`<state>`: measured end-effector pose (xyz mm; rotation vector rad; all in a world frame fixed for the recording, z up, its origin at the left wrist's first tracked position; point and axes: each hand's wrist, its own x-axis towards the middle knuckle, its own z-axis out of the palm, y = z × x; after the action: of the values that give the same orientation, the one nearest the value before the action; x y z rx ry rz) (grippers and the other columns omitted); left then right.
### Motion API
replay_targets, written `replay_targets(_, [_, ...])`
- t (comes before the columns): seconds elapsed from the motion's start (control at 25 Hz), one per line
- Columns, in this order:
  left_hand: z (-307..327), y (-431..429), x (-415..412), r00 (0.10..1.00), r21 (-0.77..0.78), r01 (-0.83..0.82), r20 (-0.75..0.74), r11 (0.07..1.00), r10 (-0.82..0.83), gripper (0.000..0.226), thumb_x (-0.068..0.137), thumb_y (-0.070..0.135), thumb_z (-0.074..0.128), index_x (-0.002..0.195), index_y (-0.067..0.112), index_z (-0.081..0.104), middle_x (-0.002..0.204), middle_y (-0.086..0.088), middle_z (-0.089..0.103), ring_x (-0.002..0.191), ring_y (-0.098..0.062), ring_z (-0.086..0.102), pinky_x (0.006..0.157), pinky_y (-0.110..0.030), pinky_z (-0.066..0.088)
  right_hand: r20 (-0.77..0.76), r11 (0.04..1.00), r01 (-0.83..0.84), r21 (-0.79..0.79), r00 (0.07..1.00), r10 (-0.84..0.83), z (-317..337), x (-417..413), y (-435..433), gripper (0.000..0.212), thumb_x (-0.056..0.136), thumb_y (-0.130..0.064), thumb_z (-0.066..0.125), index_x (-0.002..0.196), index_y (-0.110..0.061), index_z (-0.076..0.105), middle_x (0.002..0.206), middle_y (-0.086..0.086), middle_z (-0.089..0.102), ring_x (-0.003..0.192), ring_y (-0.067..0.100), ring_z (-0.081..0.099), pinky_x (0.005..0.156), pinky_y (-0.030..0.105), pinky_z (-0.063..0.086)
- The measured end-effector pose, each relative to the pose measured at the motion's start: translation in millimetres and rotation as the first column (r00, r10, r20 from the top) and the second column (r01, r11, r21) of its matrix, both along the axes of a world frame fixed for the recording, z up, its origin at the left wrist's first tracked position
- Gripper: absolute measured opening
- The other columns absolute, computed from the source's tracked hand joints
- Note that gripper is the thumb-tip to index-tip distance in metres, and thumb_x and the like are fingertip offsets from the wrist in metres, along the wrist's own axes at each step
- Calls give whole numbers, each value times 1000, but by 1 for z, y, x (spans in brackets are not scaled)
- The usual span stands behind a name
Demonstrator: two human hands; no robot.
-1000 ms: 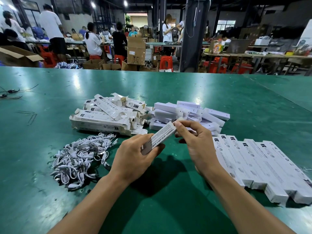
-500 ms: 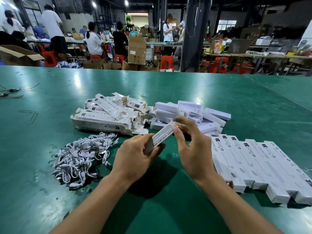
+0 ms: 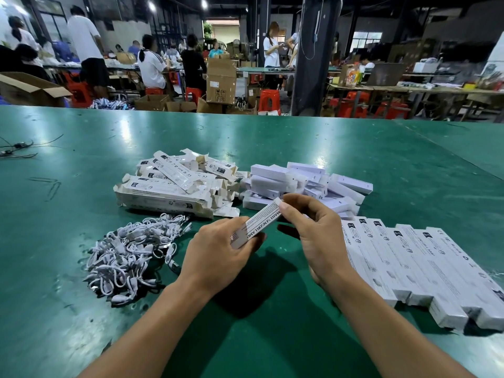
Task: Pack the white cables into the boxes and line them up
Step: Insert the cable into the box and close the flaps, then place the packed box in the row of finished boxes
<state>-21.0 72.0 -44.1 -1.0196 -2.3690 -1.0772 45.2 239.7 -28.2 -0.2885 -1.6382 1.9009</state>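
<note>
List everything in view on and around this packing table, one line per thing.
table: one, green, fills the foreground
cables: tangled heap, white, near left on the table
flat cartons: pile, white with print, beyond the cables
plain boxes: pile, white, behind the hands
lined-up boxes: roughly seven, white with print, side by side at near right
held box: one, white with dark print, above the table
dark wires: a few, black, far left
cardboard carton: one, brown, beyond the table
stools: several, red, background
left grip: bare hand, holds the held box's near end
right grip: bare hand, pinches its far end
</note>
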Motion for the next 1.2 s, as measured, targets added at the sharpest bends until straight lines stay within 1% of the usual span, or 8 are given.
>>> replay_targets(0.28, [2, 0, 2, 1000, -35, 0, -1, 999, 0, 39, 89, 58, 60, 110, 27, 72, 75, 11, 62, 65, -11, 58, 58, -37, 52, 41, 998, 64, -23, 997, -63, 2, 3, 2, 13, 90, -14, 74, 83, -23, 80, 87, 4, 79, 84, 21, 76, 76, 33, 61])
replay_targets(0.4, [2, 0, 4, 999, -59, -38, -18, 998, 37, 32, 89, 55, 66, 109, 31, 72, 73, 9, 60, 62, -13, 56, 55, -37, 52, 79, 950, 171, 262, 977, -198, -2, 3, 3, 10, 90, -22, 74, 80, -24, 76, 79, -6, 77, 77, 17, 75, 74, 30, 60])
replay_targets(0.56, [2, -2, 3, 995, -127, -87, -58, 988, 80, 27, 89, 54, 66, 109, 36, 69, 73, 8, 59, 62, -17, 57, 56, -38, 53, 14, 808, 221, 546, 962, -272, -6, 5, 3, 15, 93, -22, 73, 80, -30, 71, 67, -13, 71, 61, 2, 66, 59, 9, 47])
replay_targets(0.72, [2, -3, 3, 993, -139, -106, -67, 985, 97, 31, 89, 55, 64, 110, 33, 68, 73, 8, 59, 62, -18, 57, 56, -39, 53, -30, 689, 211, 693, 964, -266, -10, 5, -1, 8, 94, -21, 72, 99, -19, 78, 83, -12, 73, 75, 1, 66, 72, 12, 51])
replay_targets(0.84, [2, -4, 0, 993, -110, -110, -64, 988, 103, 30, 89, 52, 67, 111, 31, 70, 74, 8, 60, 63, -17, 58, 57, -38, 53, 30, 773, 145, 618, 978, -207, -10, 4, -3, 10, 93, -19, 74, 102, -20, 77, 94, -10, 75, 87, 3, 69, 82, 21, 56])
replay_targets(1.0, [0, -3, 0, 994, -95, -103, -56, 990, 98, 28, 88, 49, 67, 110, 32, 70, 73, 11, 59, 62, -12, 55, 55, -34, 51, 102, 881, 87, 465, 983, -151, -6, 6, 2, 9, 91, -22, 77, 99, -23, 76, 91, -11, 76, 87, 2, 70, 81, 18, 54])
replay_targets(1.12, [2, -1, 0, 995, -49, -88, 35, 995, 90, 34, 87, 49, 69, 114, 28, 70, 77, 13, 61, 67, -8, 56, 61, -31, 50, 116, 917, 37, 396, 989, -90, -5, 6, -5, 23, 92, -18, 75, 113, -28, 73, 105, -10, 75, 93, 6, 71, 89, 31, 59])
replay_targets(1.2, [4, 2, 1, 986, 75, -56, 160, 996, 44, 41, 85, 47, 74, 120, 26, 69, 84, 14, 67, 73, -3, 61, 66, -22, 51, 112, 928, 2, 373, 993, -48, -5, 6, -10, 41, 93, -16, 74, 128, -34, 66, 116, -11, 72, 96, 11, 72, 92, 38, 59])
